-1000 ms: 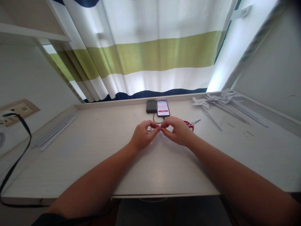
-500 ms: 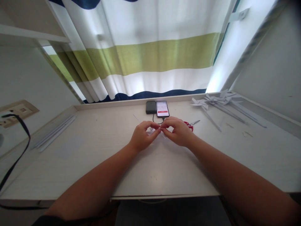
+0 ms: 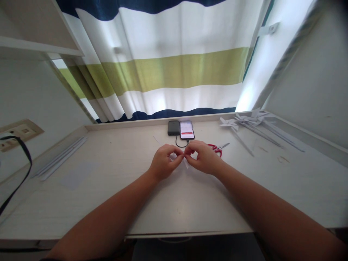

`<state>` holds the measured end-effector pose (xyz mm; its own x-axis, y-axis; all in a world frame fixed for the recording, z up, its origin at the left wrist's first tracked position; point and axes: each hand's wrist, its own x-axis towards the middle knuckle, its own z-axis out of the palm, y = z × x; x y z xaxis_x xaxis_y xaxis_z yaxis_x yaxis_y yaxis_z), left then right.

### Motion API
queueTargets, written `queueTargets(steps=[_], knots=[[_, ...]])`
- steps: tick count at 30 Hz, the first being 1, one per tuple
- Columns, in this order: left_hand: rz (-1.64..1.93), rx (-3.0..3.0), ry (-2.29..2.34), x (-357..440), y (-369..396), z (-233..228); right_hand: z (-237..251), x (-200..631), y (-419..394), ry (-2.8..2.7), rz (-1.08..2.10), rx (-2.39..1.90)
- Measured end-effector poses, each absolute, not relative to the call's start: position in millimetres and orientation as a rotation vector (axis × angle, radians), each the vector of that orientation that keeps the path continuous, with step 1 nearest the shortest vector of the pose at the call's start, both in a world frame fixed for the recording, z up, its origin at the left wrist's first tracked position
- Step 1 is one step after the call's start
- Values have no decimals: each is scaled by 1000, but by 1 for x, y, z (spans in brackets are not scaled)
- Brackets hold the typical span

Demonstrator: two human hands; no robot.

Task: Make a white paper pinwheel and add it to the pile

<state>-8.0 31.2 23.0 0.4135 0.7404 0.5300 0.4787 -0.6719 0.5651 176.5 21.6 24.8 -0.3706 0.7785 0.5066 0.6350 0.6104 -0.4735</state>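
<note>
my left hand (image 3: 162, 165) and my right hand (image 3: 202, 158) meet at the middle of the frame, fingertips pinched together on a small piece of white paper (image 3: 186, 162) that lies between them, just above the pale surface (image 3: 174, 203); most of it is hidden behind my fingers, with only a corner poking out below the right thumb. it looks to me like a fold or a join at the centre of the paper is being worked, both hands closed on it in a fine pinch. whatever follows calls for a steady grip from one hand while the other shifts, since the piece is small and light and would easily slip or crease wrongly. just past my right hand lie the red-handled scissors (image 3: 215, 148), near but not touching. toward the upper middle sit a phone (image 3: 187, 130) and a dark power bank (image 3: 173, 128) side by side, joined by a cable. at the upper right of the surface lies a pile of white paper pinwheels (image 3: 250, 121) on sticks, and at the left edge a few paper sticks (image 3: 59, 158), all well apart from my hands.
</note>
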Motion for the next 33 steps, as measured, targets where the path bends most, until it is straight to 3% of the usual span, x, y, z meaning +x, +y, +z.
queueTargets(steps=[33], knots=[[957, 2543, 1058, -8, 37, 17, 20, 179, 25, -2224, 205, -1120]])
